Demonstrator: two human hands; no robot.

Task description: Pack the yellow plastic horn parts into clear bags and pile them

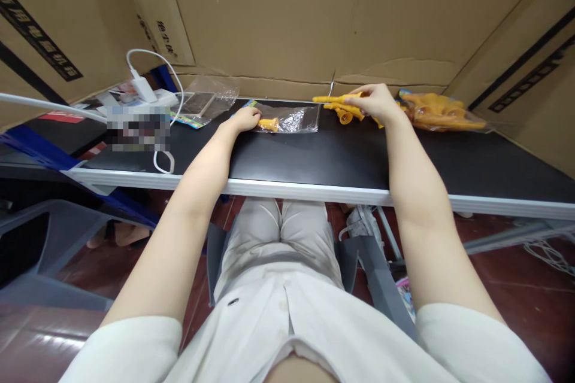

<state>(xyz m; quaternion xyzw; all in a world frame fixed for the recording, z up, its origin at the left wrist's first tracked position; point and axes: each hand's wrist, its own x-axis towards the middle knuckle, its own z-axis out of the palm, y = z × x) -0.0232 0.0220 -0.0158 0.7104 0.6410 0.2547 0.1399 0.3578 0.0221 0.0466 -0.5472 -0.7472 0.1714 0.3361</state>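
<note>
My left hand (246, 119) is closed on the left end of a clear plastic bag (299, 119) lying flat on the black tabletop. Through the film I see a yellow horn-shaped piece (268, 124), its flared end to the right, close to my fingertips. To the right, my right hand (374, 102) pinches a slim yellow horn-shaped piece (331, 99), its narrow end pointing left. Just below that piece lie several loose yellow horn-shaped pieces (345, 115), partly hidden by my hand. A clear bag of yellow pieces (435, 112) sits beyond my right wrist.
At the left are a white charger (144, 88) with a looping cable and empty-looking clear packaging (202, 105). Cardboard walls (278, 18) close off the back and both sides. A pale metal edge (305, 191) runs along the table's front.
</note>
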